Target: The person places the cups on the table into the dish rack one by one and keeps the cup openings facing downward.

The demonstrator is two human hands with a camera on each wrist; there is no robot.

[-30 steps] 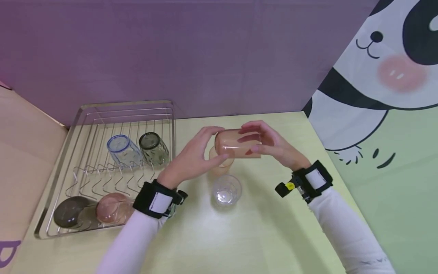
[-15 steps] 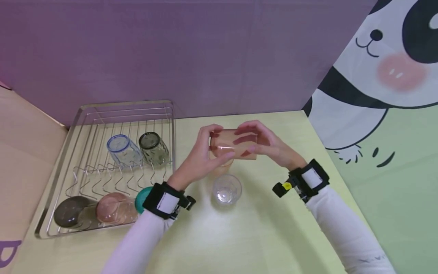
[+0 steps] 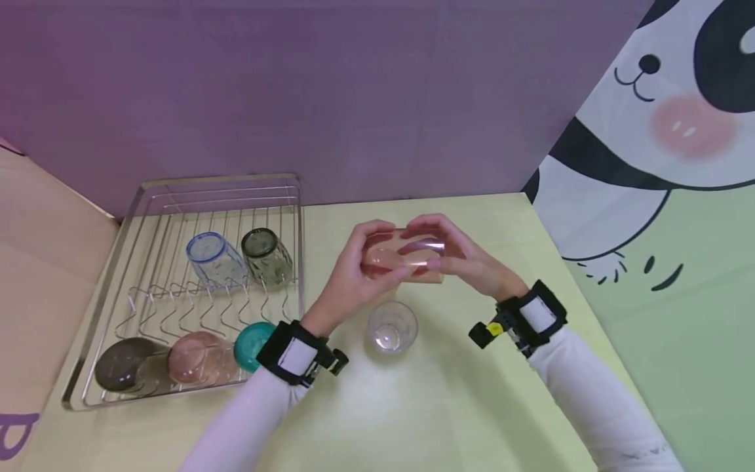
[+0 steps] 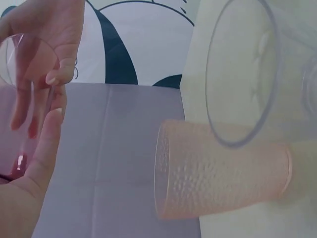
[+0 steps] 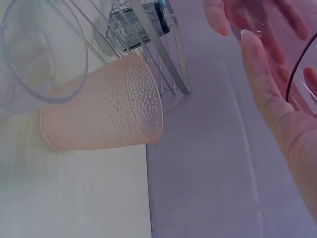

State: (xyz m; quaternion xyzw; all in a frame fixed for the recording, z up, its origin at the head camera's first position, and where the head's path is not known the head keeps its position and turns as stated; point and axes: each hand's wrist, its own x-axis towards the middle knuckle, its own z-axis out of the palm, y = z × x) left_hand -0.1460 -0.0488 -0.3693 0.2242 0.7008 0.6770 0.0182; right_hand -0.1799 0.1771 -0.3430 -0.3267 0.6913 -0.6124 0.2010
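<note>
A clear pinkish drinking glass (image 3: 386,257) lies on its side in the air between both hands. My left hand (image 3: 348,278) grips its left end, thumb along the near side. My right hand (image 3: 474,265) holds the right end, thumb in front and fingers over the top. In the left wrist view the glass (image 4: 20,153) is cut off by the frame edge. Below the hands, a peach dimpled tumbler (image 4: 223,173) stands upright on the table; hands and glass mostly hide it in the head view. Nearer stands a clear glass (image 3: 392,331).
On the left, a wire dish rack (image 3: 301,252) holds a blue-rimmed glass (image 3: 215,255), a dark green glass (image 3: 265,255), a grey glass (image 3: 126,367), a pink glass (image 3: 197,359) and a teal one (image 3: 252,344). A purple wall (image 3: 377,98) rises behind the table.
The held glass has shifted slightly left and toward me, and its highlights have changed. The left forearm has moved right, uncovering the teal glass. Both hands keep their hold.
</note>
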